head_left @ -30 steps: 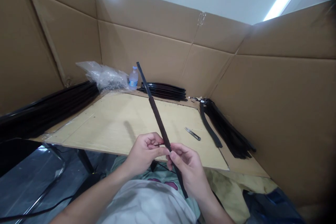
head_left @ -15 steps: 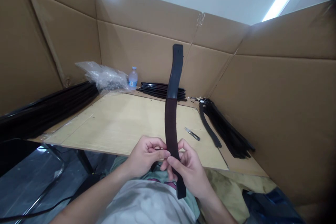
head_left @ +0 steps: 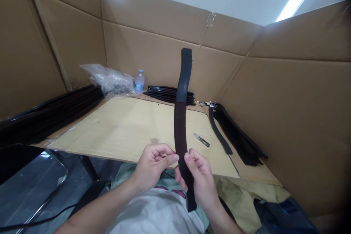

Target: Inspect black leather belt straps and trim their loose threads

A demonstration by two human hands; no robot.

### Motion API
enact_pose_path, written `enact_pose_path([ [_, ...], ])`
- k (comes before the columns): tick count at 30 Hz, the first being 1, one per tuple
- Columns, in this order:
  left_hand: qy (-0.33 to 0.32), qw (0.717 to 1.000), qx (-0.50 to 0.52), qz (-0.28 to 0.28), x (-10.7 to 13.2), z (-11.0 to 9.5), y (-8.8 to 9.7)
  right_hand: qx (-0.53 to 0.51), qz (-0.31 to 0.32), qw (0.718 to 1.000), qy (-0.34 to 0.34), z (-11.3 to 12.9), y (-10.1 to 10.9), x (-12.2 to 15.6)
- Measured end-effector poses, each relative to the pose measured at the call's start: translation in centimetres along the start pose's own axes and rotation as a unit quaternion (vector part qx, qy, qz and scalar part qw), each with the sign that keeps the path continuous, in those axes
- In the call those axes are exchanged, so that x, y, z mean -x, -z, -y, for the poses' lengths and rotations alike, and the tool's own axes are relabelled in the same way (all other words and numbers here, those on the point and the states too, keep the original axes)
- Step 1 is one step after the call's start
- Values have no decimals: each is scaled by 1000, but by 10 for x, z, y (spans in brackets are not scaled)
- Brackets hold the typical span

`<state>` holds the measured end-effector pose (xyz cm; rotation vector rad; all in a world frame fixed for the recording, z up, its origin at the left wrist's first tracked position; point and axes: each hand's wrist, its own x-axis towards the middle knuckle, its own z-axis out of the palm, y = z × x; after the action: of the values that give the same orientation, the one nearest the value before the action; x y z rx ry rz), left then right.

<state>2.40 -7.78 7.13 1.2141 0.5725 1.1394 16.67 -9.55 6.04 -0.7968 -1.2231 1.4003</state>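
Note:
A long, curved black strip (head_left: 180,128) stands nearly upright in front of me, over the table's front edge. Its upper part is smooth with a small hole near the top; the middle has a dark brown, finely ribbed covering. My right hand (head_left: 201,175) is closed around the lower part, its thumb on the near face and fingers behind. My left hand (head_left: 156,164) pinches thumb and forefinger together at the strip's left edge; what lies between them is too small to make out. A thin dark cord shows below the left hand.
Thread snips (head_left: 201,139) lie on the pale board (head_left: 131,128). Right of them are a single black strip (head_left: 219,133) and a pile of strips (head_left: 238,137). More strips (head_left: 164,94), a bottle (head_left: 139,81) and plastic bags (head_left: 112,80) sit at the back; a long stack (head_left: 55,113) lies left.
My right hand has shifted its grip to the strip's right edge, its thumb moving up and right away from the left thumb. The strip has shifted slightly right and down.

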Motion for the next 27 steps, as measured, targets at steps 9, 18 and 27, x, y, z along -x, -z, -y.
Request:
enact_pose_path([
  [9, 51, 998, 28, -13, -2, 0, 6, -56, -4, 998, -41, 2, 1, -4],
  [18, 43, 998, -41, -21, 2, -11, 3, -75, -3, 996, -46, 1, 6, -9],
  [27, -2, 999, -52, -8, 2, -16, 0, -96, 41, 993, -52, 9, 10, -6],
])
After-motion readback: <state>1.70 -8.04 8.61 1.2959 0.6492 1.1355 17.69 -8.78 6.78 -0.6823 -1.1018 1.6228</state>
